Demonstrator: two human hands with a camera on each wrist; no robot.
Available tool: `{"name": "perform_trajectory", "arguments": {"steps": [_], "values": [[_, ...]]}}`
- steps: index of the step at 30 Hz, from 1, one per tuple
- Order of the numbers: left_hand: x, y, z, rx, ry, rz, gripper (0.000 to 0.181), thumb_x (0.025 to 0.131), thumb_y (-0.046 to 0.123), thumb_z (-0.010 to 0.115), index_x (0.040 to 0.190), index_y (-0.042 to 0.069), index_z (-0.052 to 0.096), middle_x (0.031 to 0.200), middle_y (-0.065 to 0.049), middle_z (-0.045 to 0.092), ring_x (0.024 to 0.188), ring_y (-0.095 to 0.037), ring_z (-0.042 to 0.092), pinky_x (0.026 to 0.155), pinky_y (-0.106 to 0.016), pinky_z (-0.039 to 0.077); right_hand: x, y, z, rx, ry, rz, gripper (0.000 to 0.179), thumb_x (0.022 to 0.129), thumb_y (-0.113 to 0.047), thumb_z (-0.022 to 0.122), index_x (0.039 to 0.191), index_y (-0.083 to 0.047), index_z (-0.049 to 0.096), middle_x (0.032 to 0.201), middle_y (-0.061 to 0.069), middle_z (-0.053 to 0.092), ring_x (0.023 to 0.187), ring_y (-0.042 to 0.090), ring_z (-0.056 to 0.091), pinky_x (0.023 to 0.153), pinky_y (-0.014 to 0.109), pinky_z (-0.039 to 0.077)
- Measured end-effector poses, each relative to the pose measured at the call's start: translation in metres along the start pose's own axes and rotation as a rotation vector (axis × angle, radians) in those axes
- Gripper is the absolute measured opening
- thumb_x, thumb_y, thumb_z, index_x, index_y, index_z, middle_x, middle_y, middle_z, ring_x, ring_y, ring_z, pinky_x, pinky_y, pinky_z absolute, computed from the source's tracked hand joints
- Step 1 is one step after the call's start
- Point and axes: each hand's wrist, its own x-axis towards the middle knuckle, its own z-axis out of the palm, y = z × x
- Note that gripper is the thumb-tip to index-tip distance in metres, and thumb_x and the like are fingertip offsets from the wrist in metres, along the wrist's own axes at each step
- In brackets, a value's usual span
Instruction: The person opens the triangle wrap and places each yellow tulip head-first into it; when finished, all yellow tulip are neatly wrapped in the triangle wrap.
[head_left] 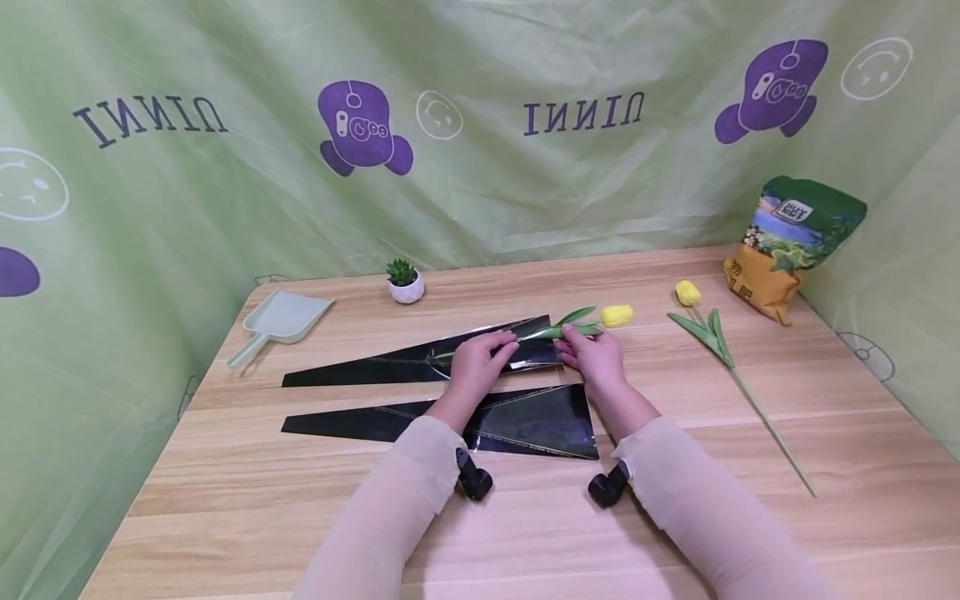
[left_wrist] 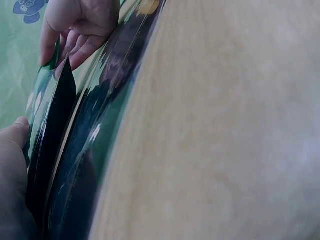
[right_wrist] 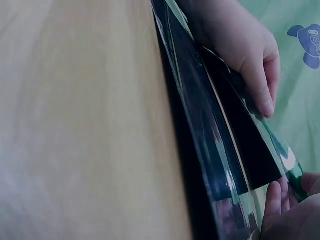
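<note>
A yellow tulip with green leaves lies along the upper black flower sleeve, its stem running under the sleeve's clear film. My right hand pinches the tulip by its leaves and stem just below the bloom, at the sleeve's wide end. Farther left, my left hand pinches the far edge of the sleeve; in the right wrist view its thumb and fingers meet at the film's edge. A second black flower sleeve lies flat nearer me, partly covered by my left forearm.
Another yellow tulip lies on the right of the wooden table. Behind it stands a green and orange bag. A small potted succulent and a pale dustpan sit toward the back left. A green curtain hangs behind.
</note>
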Motion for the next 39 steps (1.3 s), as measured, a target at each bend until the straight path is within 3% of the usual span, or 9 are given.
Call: {"name": "perform_trajectory", "arguments": {"steps": [10, 18, 25, 30, 36, 39], "values": [[0.001, -0.003, 0.001, 0.005, -0.002, -0.022, 0.023, 0.093, 0.028, 0.067, 0.11, 0.015, 0.076, 0.116, -0.001, 0.073, 0.113, -0.019, 0.068, 0.1, -0.034, 0.052, -0.002, -0.005, -0.004, 0.055, -0.023, 0.047, 0.021, 0.099, -0.014, 0.057, 0.118, -0.01, 0.05, 0.081, -0.007, 0.065, 0.073, 0.004, 0.067, 0.074, 0.016, 0.058], [0.0, -0.002, 0.0, 0.006, -0.003, -0.018, 0.024, 0.093, 0.028, 0.067, 0.11, 0.015, 0.076, 0.116, -0.001, 0.073, 0.113, -0.019, 0.068, 0.101, -0.034, 0.052, -0.004, -0.011, -0.015, 0.112, -0.051, 0.036, 0.011, 0.103, -0.021, 0.048, 0.111, -0.016, 0.042, 0.086, -0.005, 0.062, 0.076, 0.005, 0.067, 0.079, 0.017, 0.058], [-0.001, -0.002, 0.001, 0.009, -0.002, -0.026, 0.023, 0.093, 0.028, 0.067, 0.11, 0.016, 0.076, 0.115, -0.001, 0.073, 0.112, -0.019, 0.068, 0.1, -0.034, 0.052, -0.002, -0.019, -0.037, 0.032, -0.104, -0.023, 0.014, 0.1, -0.011, 0.053, 0.11, -0.015, 0.044, 0.079, -0.011, 0.068, 0.075, 0.002, 0.068, 0.08, 0.019, 0.059], [-0.002, -0.002, 0.001, 0.005, 0.0, -0.024, 0.023, 0.093, 0.028, 0.067, 0.109, 0.015, 0.076, 0.115, -0.001, 0.073, 0.112, -0.02, 0.068, 0.1, -0.035, 0.052, 0.003, -0.024, -0.053, -0.039, -0.168, -0.068, 0.029, 0.095, 0.0, 0.059, 0.117, -0.011, 0.045, 0.082, -0.012, 0.071, 0.077, 0.0, 0.069, 0.081, 0.019, 0.059], [-0.003, -0.002, 0.0, 0.02, 0.0, 0.001, 0.023, 0.093, 0.028, 0.067, 0.109, 0.014, 0.076, 0.115, -0.002, 0.073, 0.112, -0.02, 0.068, 0.099, -0.035, 0.053, 0.009, -0.033, -0.073, -0.203, -0.284, -0.094, 0.069, 0.092, 0.002, 0.061, 0.149, 0.005, 0.022, 0.089, -0.014, 0.069, 0.081, 0.0, 0.07, 0.082, 0.019, 0.058], [-0.003, -0.002, -0.001, 0.022, -0.003, 0.011, 0.023, 0.093, 0.027, 0.067, 0.109, 0.014, 0.076, 0.117, -0.003, 0.073, 0.113, -0.021, 0.068, 0.1, -0.036, 0.052, 0.012, -0.04, -0.083, -0.326, -0.364, -0.089, 0.072, 0.095, -0.003, 0.059, 0.151, 0.007, 0.015, 0.09, -0.013, 0.07, 0.084, 0.0, 0.07, 0.082, 0.018, 0.058]]}}
